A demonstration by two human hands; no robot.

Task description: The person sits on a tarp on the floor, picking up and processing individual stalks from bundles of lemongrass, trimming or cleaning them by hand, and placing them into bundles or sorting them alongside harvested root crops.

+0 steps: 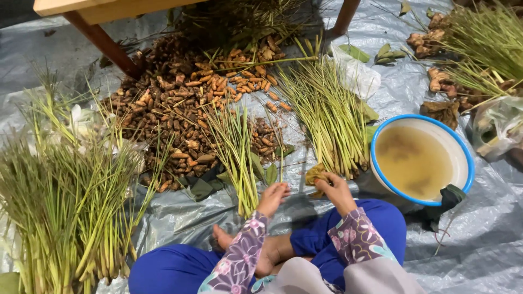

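Seated cross-legged in blue trousers, a person works over a grey plastic sheet (479, 239) spread on the floor. Their left hand (272, 197) closes around the cut base of a small lemongrass bundle (235, 149), whose long axis runs straight away from the body, leaf tips farthest off. Just beside it, the right hand (335, 189) pinches a folded yellowish leaf (315, 175) close to the butt ends of a larger lemongrass sheaf (327, 111), also lying lengthwise away. Near the right hand stands a blue-rimmed white basin (463, 155) of cloudy water; brown rhizomes (174, 103) are heaped beyond.
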